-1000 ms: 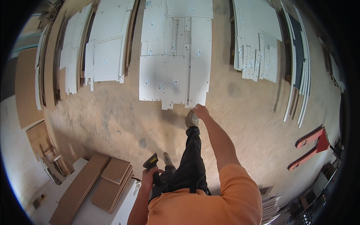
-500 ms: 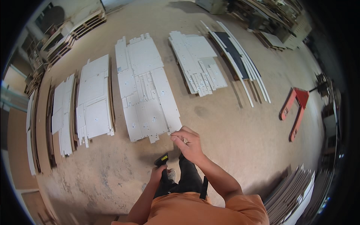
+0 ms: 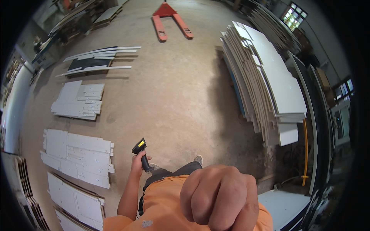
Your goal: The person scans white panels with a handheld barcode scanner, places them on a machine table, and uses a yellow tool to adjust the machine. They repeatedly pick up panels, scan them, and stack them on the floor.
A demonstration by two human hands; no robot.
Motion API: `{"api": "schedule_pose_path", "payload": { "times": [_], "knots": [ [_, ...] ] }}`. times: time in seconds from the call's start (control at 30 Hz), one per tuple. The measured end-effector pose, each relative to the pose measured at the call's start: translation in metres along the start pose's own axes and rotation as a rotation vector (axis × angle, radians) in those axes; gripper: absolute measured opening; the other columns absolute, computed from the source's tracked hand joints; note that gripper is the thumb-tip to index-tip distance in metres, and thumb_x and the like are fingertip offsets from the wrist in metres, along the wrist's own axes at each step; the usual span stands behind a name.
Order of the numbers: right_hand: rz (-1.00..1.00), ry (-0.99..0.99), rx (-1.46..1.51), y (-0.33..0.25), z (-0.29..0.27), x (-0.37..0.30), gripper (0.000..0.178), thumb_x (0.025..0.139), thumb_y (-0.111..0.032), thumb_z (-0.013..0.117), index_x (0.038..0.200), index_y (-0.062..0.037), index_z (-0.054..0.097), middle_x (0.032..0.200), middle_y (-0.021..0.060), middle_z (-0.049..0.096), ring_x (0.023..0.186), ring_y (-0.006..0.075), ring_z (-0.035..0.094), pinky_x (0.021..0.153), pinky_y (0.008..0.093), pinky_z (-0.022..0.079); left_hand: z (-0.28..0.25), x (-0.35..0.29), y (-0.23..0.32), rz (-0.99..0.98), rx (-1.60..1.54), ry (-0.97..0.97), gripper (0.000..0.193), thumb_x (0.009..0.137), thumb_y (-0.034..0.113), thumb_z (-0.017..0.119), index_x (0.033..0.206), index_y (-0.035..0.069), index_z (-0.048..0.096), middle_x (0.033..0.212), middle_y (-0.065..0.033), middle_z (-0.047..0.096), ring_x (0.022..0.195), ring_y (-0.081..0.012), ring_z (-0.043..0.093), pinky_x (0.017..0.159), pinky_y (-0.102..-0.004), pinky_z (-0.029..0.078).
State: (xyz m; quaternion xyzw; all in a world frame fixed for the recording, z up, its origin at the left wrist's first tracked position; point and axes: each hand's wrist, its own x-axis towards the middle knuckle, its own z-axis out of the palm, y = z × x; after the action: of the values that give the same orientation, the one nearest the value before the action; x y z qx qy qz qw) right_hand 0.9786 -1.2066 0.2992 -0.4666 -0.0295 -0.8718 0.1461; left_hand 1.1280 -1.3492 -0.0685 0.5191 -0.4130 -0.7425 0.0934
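Observation:
In my left hand (image 3: 137, 163) is a black handheld barcode scanner (image 3: 140, 145) with a yellow label on its head, gripped round the handle and held low in front of my left leg. Close up at the lower right, my right hand (image 3: 220, 196) is raised with its fingers curled into a fist. Its knuckles face the view and hide whatever it may hold. Nearest to the scanner on the left lies a stack of white panels (image 3: 86, 156) with small drilled holes.
Further white panel stacks (image 3: 79, 102) and long strips (image 3: 111, 52) lie along the left. A red pallet jack (image 3: 165, 11) stands ahead. At the right rises a tall stack of white-topped boards (image 3: 275, 73). Another white panel (image 3: 285, 206) is beside me at the lower right.
My view has swung to the right; the pallet jack now stands ahead and the panel stacks are at left. My right hand has come up close to the view. The scanner stays in my left hand.

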Motion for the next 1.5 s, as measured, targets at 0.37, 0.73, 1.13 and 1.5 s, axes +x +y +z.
{"api": "schedule_pose_path", "payload": {
  "times": [0.37, 0.73, 1.13, 1.5],
  "knots": [
    [-0.235, 0.061, -0.289, -0.299, -0.090, 0.025, 0.005, 0.085, -0.011, 0.077, 0.081, -0.0075, 0.077, 0.075, 0.0054, 0.060, 0.052, 0.0119, 0.048, 0.045, 0.0236, 0.037, 0.362, -0.020, -0.066, -0.160, 0.399, -0.465, 0.032, 0.085, 0.039, 0.066, 0.093, 0.008, 0.062, 0.076, -0.0108, 0.073, 0.041, -0.0077, 0.048, 0.034, -0.0243, 0.037],
    [-0.141, 0.179, -0.726, -0.489, -0.184, 0.017, 0.021, 0.091, -0.015, 0.072, 0.079, -0.0026, 0.060, 0.084, 0.0085, 0.057, 0.064, 0.0144, 0.052, 0.061, 0.0264, 0.045, 0.617, -0.052, -0.068, -0.033, 0.595, -0.939, 0.029, 0.086, 0.028, 0.068, 0.091, -0.001, 0.067, 0.082, -0.0108, 0.071, 0.058, -0.0104, 0.061, 0.048, -0.0246, 0.047],
    [0.289, 2.052, -1.305, -0.572, -0.373, -0.216, 0.027, 0.098, -0.015, 0.059, 0.075, -0.0099, 0.046, 0.062, 0.0002, 0.047, 0.056, 0.0112, 0.047, 0.054, 0.0281, 0.041, 0.939, 0.162, 0.100, 0.934, 0.957, -0.695, 0.041, 0.079, 0.033, 0.076, 0.087, -0.007, 0.072, 0.071, -0.0123, 0.068, 0.068, -0.0199, 0.065, 0.064, -0.0350, 0.049],
    [0.577, 1.812, -1.318, -0.590, -0.494, -0.156, 0.027, 0.097, -0.019, 0.065, 0.114, 0.0004, 0.057, 0.092, 0.0052, 0.064, 0.070, 0.0088, 0.058, 0.063, 0.0253, 0.049, 1.027, 0.247, 0.151, 1.016, 1.553, -0.449, 0.049, 0.072, 0.040, 0.071, 0.090, -0.005, 0.074, 0.082, -0.0226, 0.072, 0.077, -0.0360, 0.071, 0.073, -0.0430, 0.055]
  ]
}}
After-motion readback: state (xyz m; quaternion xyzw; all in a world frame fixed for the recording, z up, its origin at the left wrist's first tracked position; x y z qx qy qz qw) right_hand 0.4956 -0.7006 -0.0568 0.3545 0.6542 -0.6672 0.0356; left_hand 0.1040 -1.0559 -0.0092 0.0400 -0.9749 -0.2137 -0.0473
